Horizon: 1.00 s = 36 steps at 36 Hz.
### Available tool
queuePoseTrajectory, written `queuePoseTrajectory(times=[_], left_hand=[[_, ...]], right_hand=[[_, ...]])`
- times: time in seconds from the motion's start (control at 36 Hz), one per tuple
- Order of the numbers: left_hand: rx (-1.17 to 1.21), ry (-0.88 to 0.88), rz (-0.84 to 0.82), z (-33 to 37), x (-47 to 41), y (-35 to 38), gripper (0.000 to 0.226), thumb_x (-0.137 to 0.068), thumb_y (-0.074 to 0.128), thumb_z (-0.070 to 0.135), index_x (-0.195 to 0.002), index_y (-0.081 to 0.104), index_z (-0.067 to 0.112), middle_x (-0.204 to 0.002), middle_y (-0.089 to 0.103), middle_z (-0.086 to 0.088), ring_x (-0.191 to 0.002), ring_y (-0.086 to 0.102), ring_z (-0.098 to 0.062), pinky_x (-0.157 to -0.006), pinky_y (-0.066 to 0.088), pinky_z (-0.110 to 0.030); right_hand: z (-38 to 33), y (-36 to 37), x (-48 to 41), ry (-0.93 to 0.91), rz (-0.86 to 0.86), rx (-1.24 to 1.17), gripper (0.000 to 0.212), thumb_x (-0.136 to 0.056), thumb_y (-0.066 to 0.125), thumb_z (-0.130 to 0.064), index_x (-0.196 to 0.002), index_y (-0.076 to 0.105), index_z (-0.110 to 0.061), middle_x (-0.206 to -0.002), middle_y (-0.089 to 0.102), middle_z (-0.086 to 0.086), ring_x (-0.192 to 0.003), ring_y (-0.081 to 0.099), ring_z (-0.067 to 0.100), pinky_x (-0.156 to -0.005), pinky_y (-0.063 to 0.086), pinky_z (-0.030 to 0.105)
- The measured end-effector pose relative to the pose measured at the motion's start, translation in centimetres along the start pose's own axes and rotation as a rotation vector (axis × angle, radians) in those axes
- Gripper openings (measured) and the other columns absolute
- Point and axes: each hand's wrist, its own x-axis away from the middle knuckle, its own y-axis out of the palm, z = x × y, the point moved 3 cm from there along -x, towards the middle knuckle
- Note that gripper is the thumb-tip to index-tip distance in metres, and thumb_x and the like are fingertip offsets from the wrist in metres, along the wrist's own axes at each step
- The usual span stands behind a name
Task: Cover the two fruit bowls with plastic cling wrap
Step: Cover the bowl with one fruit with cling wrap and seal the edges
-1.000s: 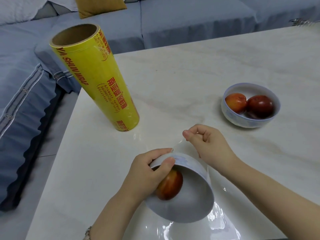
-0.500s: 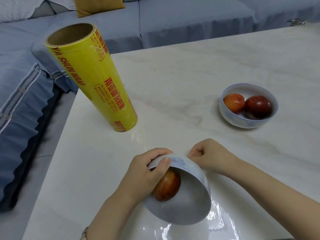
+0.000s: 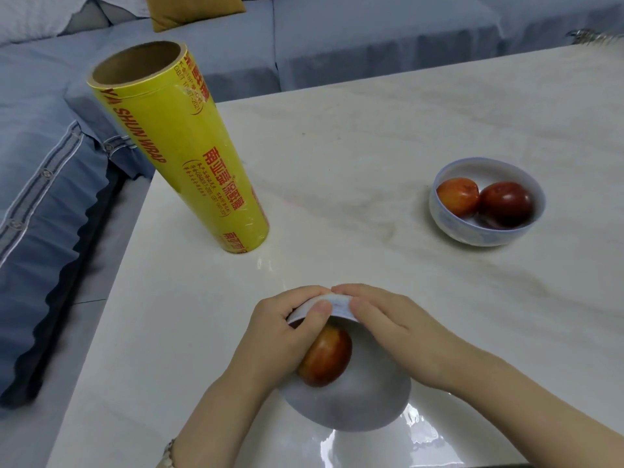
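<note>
the left hand (image 3: 283, 327) is clamped on the rim of the tilted bowl (image 3: 364, 403), thumb inside beside the fruit (image 3: 326, 358); the right hand (image 3: 395, 327) is pressed, fingers flat, against the rim.

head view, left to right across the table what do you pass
yellow cling wrap roll → left hand → right hand → bowl with two red fruits. The tilted bowl gripped by the left hand overlaps both hands, so it is left out.
</note>
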Motion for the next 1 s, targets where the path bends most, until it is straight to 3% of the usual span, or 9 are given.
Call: queuePoseTrajectory(times=[0.06, 0.14, 0.22, 0.36, 0.44, 0.58, 0.72, 0.89, 1.0], left_hand=[[0.005, -0.011, 0.023, -0.1, 0.0, 0.0, 0.037, -0.064, 0.047, 0.054, -0.083, 0.071, 0.033, -0.088, 0.071, 0.022, -0.090, 0.064, 0.004, -0.077, 0.043, -0.006], [-0.006, -0.031, 0.055, -0.3, 0.1, -0.1, 0.029, -0.065, 0.049, 0.053, -0.078, 0.070, 0.036, -0.086, 0.071, 0.025, -0.088, 0.063, 0.007, -0.075, 0.042, -0.004], [0.032, -0.064, 0.128, -0.2, 0.0, -0.4, 0.019, -0.080, 0.053, 0.039, -0.073, 0.069, 0.032, -0.078, 0.070, 0.027, -0.080, 0.063, 0.011, -0.070, 0.041, -0.002], [0.173, -0.223, 0.283, -1.1, 0.5, -0.7, 0.045, -0.097, 0.040, 0.029, -0.063, 0.069, 0.029, -0.063, 0.069, 0.020, -0.063, 0.062, 0.009, -0.058, 0.044, -0.003], [0.229, -0.303, 0.301, -1.6, 1.0, 0.1, 0.046, -0.098, 0.036, 0.033, -0.068, 0.068, 0.023, -0.059, 0.069, 0.018, -0.058, 0.061, 0.007, -0.053, 0.043, -0.004], [0.254, -0.296, 0.231, -2.1, 0.9, 0.5, 0.033, -0.096, 0.041, 0.031, -0.088, 0.074, 0.027, -0.096, 0.073, 0.012, -0.097, 0.064, -0.004, -0.084, 0.046, -0.023], [0.218, -0.243, 0.099, -1.0, -0.2, -0.3, 0.030, -0.089, 0.046, 0.009, -0.076, 0.072, 0.017, -0.083, 0.074, 0.011, -0.079, 0.065, 0.002, -0.067, 0.047, -0.009], [0.080, -0.139, 0.077, -0.9, -0.2, 0.0, 0.027, -0.069, 0.042, 0.037, -0.071, 0.066, 0.025, -0.079, 0.071, 0.012, -0.077, 0.061, 0.005, -0.069, 0.042, -0.005], [0.120, -0.165, 0.122, -0.7, 0.2, 0.0, 0.033, -0.093, 0.043, 0.026, -0.073, 0.070, 0.020, -0.078, 0.071, 0.015, -0.073, 0.061, 0.008, -0.061, 0.041, -0.002]], right_hand=[[0.2, 0.0, -0.4, 0.032, -0.012, -0.056, 0.043, -0.083, 0.035, -0.040, -0.108, 0.066, -0.023, -0.109, 0.066, -0.015, -0.105, 0.056, -0.004, -0.094, 0.039, 0.015], [1.1, -0.9, -0.4, 0.126, 0.018, -0.139, 0.043, -0.092, 0.042, -0.045, -0.094, 0.071, -0.013, -0.099, 0.072, 0.003, -0.099, 0.063, 0.014, -0.094, 0.045, 0.026], [2.6, -1.7, 0.5, 0.236, 0.088, -0.249, 0.046, -0.092, 0.041, -0.043, -0.094, 0.072, -0.011, -0.096, 0.073, 0.006, -0.096, 0.066, 0.018, -0.097, 0.047, 0.036], [3.5, -1.8, 1.5, 0.266, 0.107, -0.527, 0.027, -0.091, 0.048, -0.024, -0.097, 0.071, -0.011, -0.096, 0.075, 0.002, -0.087, 0.069, 0.011, -0.076, 0.054, 0.019], [3.0, -2.2, 1.2, 0.212, 0.114, -0.424, 0.019, -0.088, 0.056, -0.014, -0.096, 0.072, -0.011, -0.095, 0.074, 0.000, -0.081, 0.068, 0.007, -0.069, 0.052, 0.014], [2.9, -2.9, 0.5, 0.192, 0.071, -0.383, 0.010, -0.084, 0.062, -0.011, -0.083, 0.071, -0.013, -0.079, 0.072, -0.003, -0.070, 0.064, 0.004, -0.064, 0.051, 0.015], [2.9, -3.1, -0.6, 0.224, -0.047, -0.318, 0.009, -0.086, 0.060, -0.017, -0.086, 0.069, -0.015, -0.078, 0.069, -0.002, -0.067, 0.062, 0.004, -0.064, 0.050, 0.014], [2.6, -2.9, -1.1, 0.242, -0.185, -0.302, 0.015, -0.088, 0.058, -0.014, -0.075, 0.065, -0.019, -0.065, 0.063, -0.011, -0.059, 0.056, -0.001, -0.062, 0.047, 0.012], [3.5, -2.0, -0.9, 0.281, -0.148, -0.341, 0.017, -0.089, 0.056, -0.010, -0.077, 0.066, -0.016, -0.076, 0.064, 0.000, -0.069, 0.056, 0.009, -0.062, 0.048, 0.014]])
